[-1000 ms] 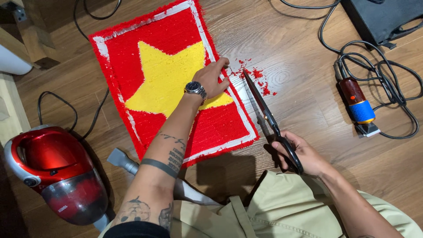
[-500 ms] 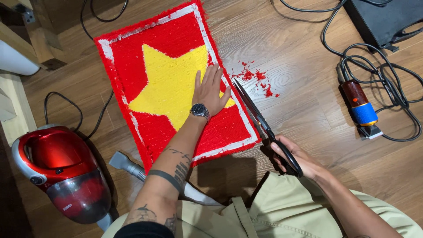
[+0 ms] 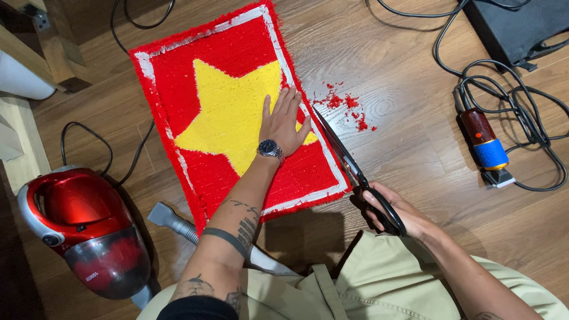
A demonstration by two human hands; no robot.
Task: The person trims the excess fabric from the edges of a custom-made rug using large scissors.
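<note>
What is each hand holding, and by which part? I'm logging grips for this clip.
The right hand holds the scissors by their black handle loops, fingers through them. The left hand holds nothing; it lies flat on the red-and-yellow rug.

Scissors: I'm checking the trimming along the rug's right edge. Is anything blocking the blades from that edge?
Nothing visible does. The scissors in the right hand lie along the rug edge; the left hand presses beside them, on the rug.

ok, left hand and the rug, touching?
Touching. The head view shows the left hand lying flat, palm down and fingers spread, on the red and yellow rug, partly over the yellow star near the rug's right edge, with no gap visible.
</note>
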